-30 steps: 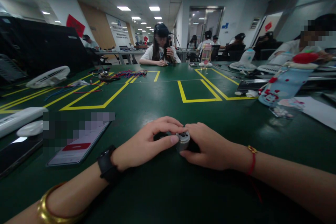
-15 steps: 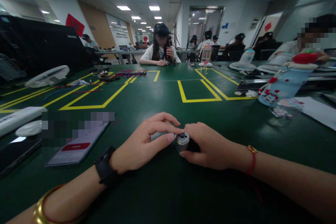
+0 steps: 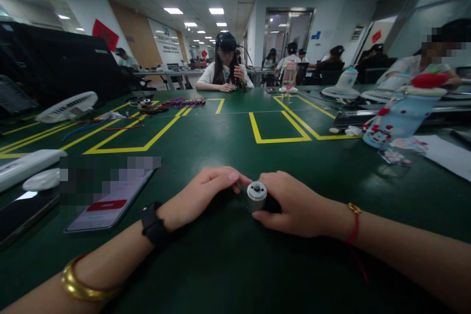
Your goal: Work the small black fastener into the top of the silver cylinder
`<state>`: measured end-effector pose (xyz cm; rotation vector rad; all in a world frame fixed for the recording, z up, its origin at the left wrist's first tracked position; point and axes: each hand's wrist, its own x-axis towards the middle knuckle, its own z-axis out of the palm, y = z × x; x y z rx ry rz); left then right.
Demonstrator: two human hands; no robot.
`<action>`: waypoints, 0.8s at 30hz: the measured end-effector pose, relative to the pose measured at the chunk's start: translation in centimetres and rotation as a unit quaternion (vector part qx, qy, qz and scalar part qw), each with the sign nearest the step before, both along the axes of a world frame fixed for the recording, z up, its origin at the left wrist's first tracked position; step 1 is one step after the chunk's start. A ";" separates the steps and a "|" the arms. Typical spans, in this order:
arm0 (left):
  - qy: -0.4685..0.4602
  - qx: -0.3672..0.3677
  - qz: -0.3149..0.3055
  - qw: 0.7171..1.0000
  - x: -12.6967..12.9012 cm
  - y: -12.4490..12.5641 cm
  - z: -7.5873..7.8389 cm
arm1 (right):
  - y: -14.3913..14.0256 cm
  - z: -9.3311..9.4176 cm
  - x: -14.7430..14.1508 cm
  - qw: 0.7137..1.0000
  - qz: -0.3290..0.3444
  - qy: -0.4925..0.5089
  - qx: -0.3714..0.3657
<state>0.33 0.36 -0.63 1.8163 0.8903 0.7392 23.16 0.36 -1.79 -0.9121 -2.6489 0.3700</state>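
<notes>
Both hands rest low on the dark green tabletop (image 3: 228, 137), close in front of the person; the right hand (image 3: 294, 203) is curled around a small silver cylindrical motor (image 3: 256, 195), thumb underneath and fingers over the top and far side, so that its round end with a dark central hole faces the camera and its body is mostly hidden in the grip; the motor sits just above or on the tabletop, which of the two cannot be told; the left hand (image 3: 200, 194) lies just beside it, loosely curled with the fingers stretched toward the motor, the fingertips very near its left edge, though whether they touch it or pinch something small there cannot be told; a black watch (image 3: 153, 224) and a gold bangle (image 3: 79, 287) are on the left arm, and a red string bracelet (image 3: 353, 225) on the right wrist; to the left of the hands a phone (image 3: 110, 201) lies flat with its screen lit, and beyond it a white power strip (image 3: 27, 167) and a small white fan (image 3: 68, 106); yellow tape lines (image 3: 279, 132) mark out rectangles on the tabletop farther off, with a bundle of coloured wires (image 3: 182, 103) near the far left rectangle; to the right lie a pale blue patterned bottle (image 3: 397, 120) on its side and a sheet of paper (image 3: 447, 154); a person in a white top (image 3: 224, 76) sits at the far edge, well apart from the hands, and others sit at tables behind.
</notes>
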 end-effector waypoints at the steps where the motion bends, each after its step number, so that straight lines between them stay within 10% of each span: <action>1: 0.000 -0.030 0.011 1.000 -0.1 0.2 -0.2 | 0.0 0.0 0.0 1.000 0.000 0.000 -0.001; 11: -0.251 -0.218 0.125 0.935 -0.6 1.7 -1.4 | -0.2 0.0 0.1 1.000 -0.010 0.006 -0.010; 24: -0.280 -0.246 0.127 0.919 -1.1 2.2 -1.5 | -0.1 0.2 0.2 0.999 0.006 0.034 -0.020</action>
